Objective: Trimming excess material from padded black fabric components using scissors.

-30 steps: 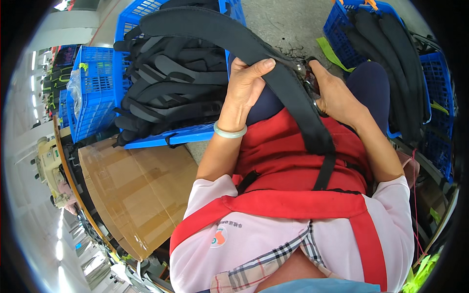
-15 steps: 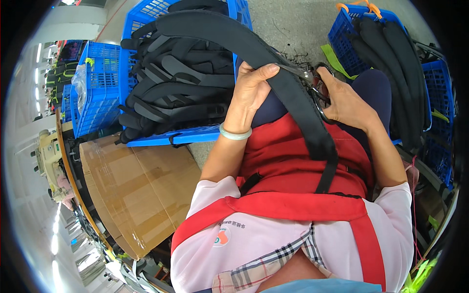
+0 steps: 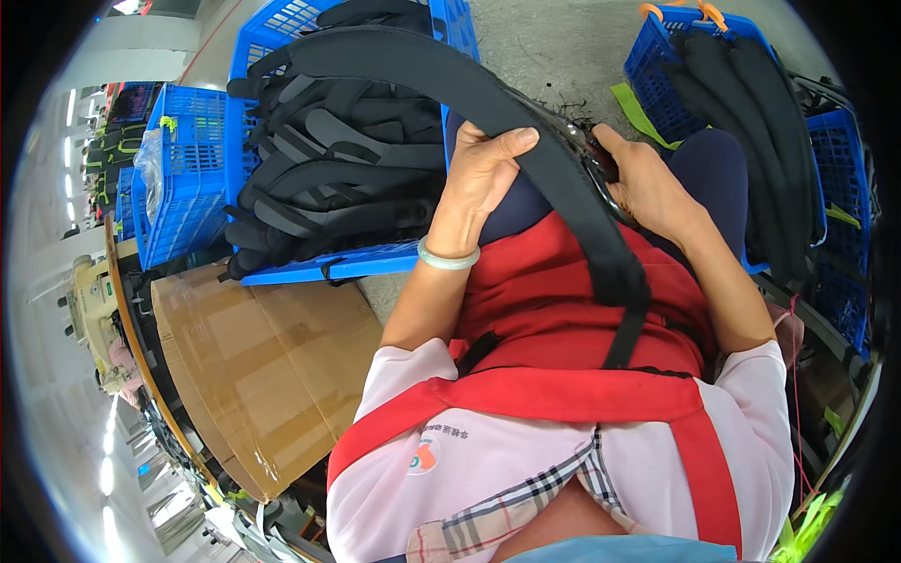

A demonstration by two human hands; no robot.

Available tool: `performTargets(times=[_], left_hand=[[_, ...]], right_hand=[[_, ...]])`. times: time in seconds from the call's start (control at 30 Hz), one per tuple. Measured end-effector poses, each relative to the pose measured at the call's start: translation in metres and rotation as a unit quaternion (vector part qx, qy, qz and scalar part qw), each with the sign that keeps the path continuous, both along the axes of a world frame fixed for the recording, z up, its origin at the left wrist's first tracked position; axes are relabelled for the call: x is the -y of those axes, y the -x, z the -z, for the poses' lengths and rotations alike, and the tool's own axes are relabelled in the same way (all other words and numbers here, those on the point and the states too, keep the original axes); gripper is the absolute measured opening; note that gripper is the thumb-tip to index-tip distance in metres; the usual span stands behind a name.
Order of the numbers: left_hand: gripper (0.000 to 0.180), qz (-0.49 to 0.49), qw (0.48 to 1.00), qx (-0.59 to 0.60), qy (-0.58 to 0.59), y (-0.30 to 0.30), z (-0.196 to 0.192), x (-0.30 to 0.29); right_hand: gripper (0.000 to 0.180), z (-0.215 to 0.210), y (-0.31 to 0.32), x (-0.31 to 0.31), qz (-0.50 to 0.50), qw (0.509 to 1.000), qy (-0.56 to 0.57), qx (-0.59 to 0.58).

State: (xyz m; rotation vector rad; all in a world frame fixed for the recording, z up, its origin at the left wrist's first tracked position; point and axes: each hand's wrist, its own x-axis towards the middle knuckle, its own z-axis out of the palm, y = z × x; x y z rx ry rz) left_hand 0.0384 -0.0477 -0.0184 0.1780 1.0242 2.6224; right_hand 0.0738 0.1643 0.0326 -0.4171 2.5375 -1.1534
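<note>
Black padded strap (image 3: 526, 141) arched across the lap, over the red apron (image 3: 563, 310). Left hand (image 3: 483, 178) curled around the strap's near edge, thumb on top. Right hand (image 3: 648, 183) closed beside the strap on something small; cannot tell what. Left of the strap, blue crate (image 3: 375, 263) piled with more.

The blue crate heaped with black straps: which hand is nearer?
Left. The left hand grips the padded strap right beside the blue crate; the right hand is farther away.

Grey concrete floor (image 3: 554, 47), ceiling lights (image 3: 106, 474)
</note>
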Motion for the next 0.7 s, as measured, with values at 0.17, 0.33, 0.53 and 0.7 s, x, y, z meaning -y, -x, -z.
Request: performTargets(times=[0.17, 0.33, 0.53, 0.7], left_hand=[[0.017, -0.019, 0.998, 0.056, -0.034, 0.007, -0.013, 0.004], [0.016, -0.02, 0.999, 0.014, -0.022, 0.011, -0.012, 0.0], [0.014, -0.019, 0.999, 0.038, -0.033, 0.011, -0.006, 0.003], [0.017, 0.013, 0.999, 0.0, -0.041, 0.013, 0.004, 0.009]], right_hand=[[0.028, 0.003, -0.004, -0.001, 0.039, 0.998, 0.032, 0.044], [0.03, 0.019, -0.002, 0.001, 0.034, 0.998, 0.058, -0.007], [0.037, 0.004, 0.007, 0.008, 0.012, 1.0, 0.007, 0.023], [0.041, 0.0, 0.006, 0.006, -0.01, 0.999, 0.03, -0.008]])
